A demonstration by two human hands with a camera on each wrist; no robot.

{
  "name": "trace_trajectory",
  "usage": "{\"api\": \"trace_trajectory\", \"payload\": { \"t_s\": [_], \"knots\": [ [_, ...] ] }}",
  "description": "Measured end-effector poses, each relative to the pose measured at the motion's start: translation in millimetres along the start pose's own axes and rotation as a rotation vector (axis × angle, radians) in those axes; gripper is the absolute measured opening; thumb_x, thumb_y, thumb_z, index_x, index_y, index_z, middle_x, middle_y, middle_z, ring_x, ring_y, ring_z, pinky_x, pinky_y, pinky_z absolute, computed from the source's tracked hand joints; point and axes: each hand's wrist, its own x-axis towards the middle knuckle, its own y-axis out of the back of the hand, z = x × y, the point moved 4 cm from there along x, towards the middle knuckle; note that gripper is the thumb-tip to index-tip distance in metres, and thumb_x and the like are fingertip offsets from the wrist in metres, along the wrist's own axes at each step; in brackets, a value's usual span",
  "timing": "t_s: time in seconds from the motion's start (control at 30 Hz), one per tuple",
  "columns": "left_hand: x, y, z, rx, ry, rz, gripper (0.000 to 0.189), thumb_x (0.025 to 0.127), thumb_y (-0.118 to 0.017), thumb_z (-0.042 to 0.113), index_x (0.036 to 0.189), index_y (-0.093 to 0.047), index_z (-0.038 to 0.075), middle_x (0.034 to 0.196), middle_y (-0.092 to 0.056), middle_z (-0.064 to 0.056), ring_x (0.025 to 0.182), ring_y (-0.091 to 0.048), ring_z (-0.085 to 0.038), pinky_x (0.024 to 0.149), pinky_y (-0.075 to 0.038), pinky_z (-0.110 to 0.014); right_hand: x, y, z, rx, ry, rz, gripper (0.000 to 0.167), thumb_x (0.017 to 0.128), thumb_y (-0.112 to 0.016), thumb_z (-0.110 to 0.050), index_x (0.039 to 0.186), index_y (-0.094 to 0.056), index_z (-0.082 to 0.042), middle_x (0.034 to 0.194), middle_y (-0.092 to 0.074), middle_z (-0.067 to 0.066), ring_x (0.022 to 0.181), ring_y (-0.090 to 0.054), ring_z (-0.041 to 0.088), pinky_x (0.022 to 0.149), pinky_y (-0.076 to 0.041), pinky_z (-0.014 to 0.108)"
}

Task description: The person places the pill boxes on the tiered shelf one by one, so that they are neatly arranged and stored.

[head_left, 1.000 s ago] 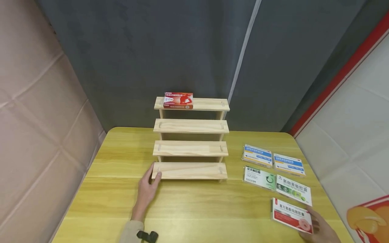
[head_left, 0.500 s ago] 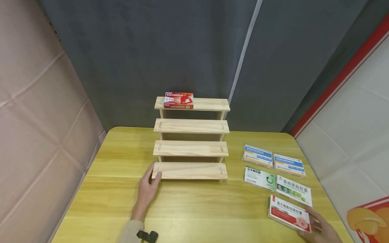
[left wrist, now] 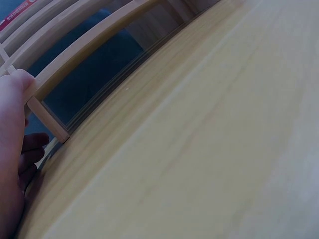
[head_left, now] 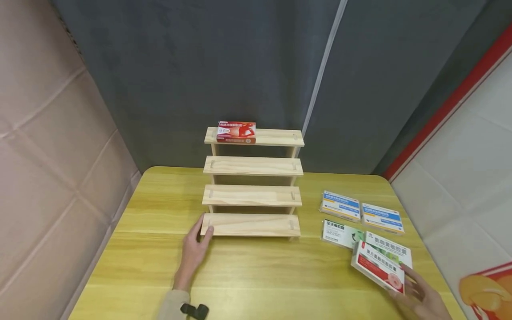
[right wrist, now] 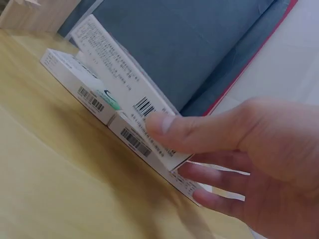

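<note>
A four-step wooden display rack (head_left: 252,225) stands on the table. My left hand (head_left: 194,250) grips the left end of its lowest step, thumb on top, as the left wrist view (left wrist: 15,99) also shows. On the top step, at the left, lies a red medicine box (head_left: 236,132). My right hand (head_left: 424,295) pinches a red-and-white medicine box (head_left: 379,269) by its right end, thumb on the barcode side in the right wrist view. That box is raised and tilted, partly covering two green-and-white medicine boxes, one left (head_left: 340,233) and one right (head_left: 394,246).
Two blue-and-white medicine boxes (head_left: 340,206) lie side by side behind the green ones on the right of the yellow wooden table (head_left: 132,266). A dark grey curtain (head_left: 200,66) hangs behind the rack. Pale padded panels (head_left: 52,178) flank the left side.
The right hand has lifted the red-and-white box off the table and moved it back and slightly left, over the edge of the green-and-white boxes. The left hand stays on the rack.
</note>
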Motion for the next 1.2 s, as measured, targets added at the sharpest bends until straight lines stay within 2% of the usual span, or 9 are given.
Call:
{"api": "trace_trajectory", "payload": {
  "t_s": [0.23,0.27,0.4,0.47,0.53,0.7,0.8,0.93,1.2],
  "knots": [
    [-0.3,-0.6,-0.1,0.004,0.007,0.003,0.061,0.104,-0.059,0.036,0.157,-0.037,0.016,0.159,-0.042,-0.014,0.147,-0.039,-0.039,0.124,-0.03,-0.054,2.2,0.3,-15.2,0.041,0.055,0.014,0.113,0.087,-0.076,-0.053,0.163,-0.006,-0.007,0.161,-0.02,0.036,0.141,-0.032,0.057,0.111,-0.044,0.063],
    [-0.4,-0.4,-0.1,0.004,0.011,0.003,0.061,0.104,-0.058,0.036,0.157,-0.037,0.016,0.159,-0.042,-0.014,0.147,-0.039,-0.039,0.124,-0.03,-0.054,2.6,0.1,-16.6,0.036,0.068,0.022,0.112,0.087,-0.075,-0.054,0.163,-0.007,-0.008,0.161,-0.021,0.036,0.141,-0.034,0.055,0.111,-0.047,0.056],
    [-0.5,-0.1,-0.3,0.006,0.015,0.007,0.06,0.104,-0.058,0.037,0.157,-0.038,0.017,0.159,-0.043,-0.014,0.147,-0.039,-0.039,0.124,-0.03,-0.055,2.1,1.0,-23.3,-0.005,0.183,0.112,0.102,0.088,-0.077,-0.048,0.161,-0.021,-0.005,0.154,-0.035,0.037,0.114,-0.061,0.005,0.09,-0.053,0.014],
    [-0.4,-0.2,0.2,0.007,0.008,0.008,0.061,0.104,-0.058,0.037,0.157,-0.038,0.017,0.159,-0.043,-0.014,0.147,-0.039,-0.039,0.124,-0.03,-0.055,0.5,1.9,-26.7,-0.01,0.246,0.169,0.095,0.088,-0.079,-0.042,0.158,-0.028,-0.002,0.15,-0.041,0.038,0.097,-0.048,-0.021,0.073,-0.044,0.001],
    [-0.4,-0.5,0.5,0.006,0.001,0.008,0.061,0.104,-0.058,0.037,0.157,-0.038,0.016,0.159,-0.043,-0.014,0.147,-0.04,-0.04,0.124,-0.031,-0.055,-0.5,2.8,-30.0,0.006,0.287,0.204,0.091,0.088,-0.08,-0.037,0.156,-0.032,0.0,0.148,-0.043,0.039,0.09,-0.034,-0.03,0.072,-0.041,-0.001],
    [-0.9,-1.1,0.5,0.006,-0.007,0.016,0.06,0.104,-0.059,0.036,0.157,-0.039,0.015,0.158,-0.043,-0.014,0.146,-0.041,-0.039,0.123,-0.032,-0.055,-0.9,5.0,-38.8,-0.005,0.313,0.246,0.088,0.087,-0.081,-0.038,0.154,-0.038,-0.002,0.142,-0.057,0.026,0.092,-0.037,-0.032,0.072,-0.042,0.002],
    [-1.3,-1.4,-0.1,0.009,-0.002,0.019,0.06,0.104,-0.058,0.036,0.157,-0.039,0.015,0.158,-0.043,-0.013,0.146,-0.041,-0.038,0.123,-0.032,-0.055,-0.7,6.2,-43.9,0.016,0.347,0.266,0.085,0.087,-0.082,-0.035,0.153,-0.041,-0.001,0.127,-0.068,-0.007,0.094,-0.04,-0.031,0.071,-0.046,0.003],
    [-1.4,-1.7,0.4,0.0,-0.002,0.009,0.061,0.104,-0.058,0.037,0.157,-0.038,0.015,0.159,-0.042,-0.014,0.147,-0.039,-0.039,0.124,-0.03,-0.056,0.2,6.3,-49.8,0.095,0.387,0.312,0.082,0.086,-0.083,-0.028,0.151,-0.043,0.001,0.106,-0.051,-0.042,0.093,-0.043,-0.031,0.07,-0.049,0.002],
    [-0.7,-1.5,0.4,-0.011,-0.01,0.007,0.061,0.104,-0.059,0.036,0.157,-0.038,0.014,0.16,-0.041,-0.013,0.148,-0.039,-0.038,0.124,-0.03,-0.055,3.9,6.3,-60.0,0.159,0.471,0.463,0.08,0.083,-0.086,-0.016,0.15,-0.046,-0.001,0.108,-0.048,-0.043,0.095,-0.047,-0.03,0.074,-0.047,-0.001]
  ]
}}
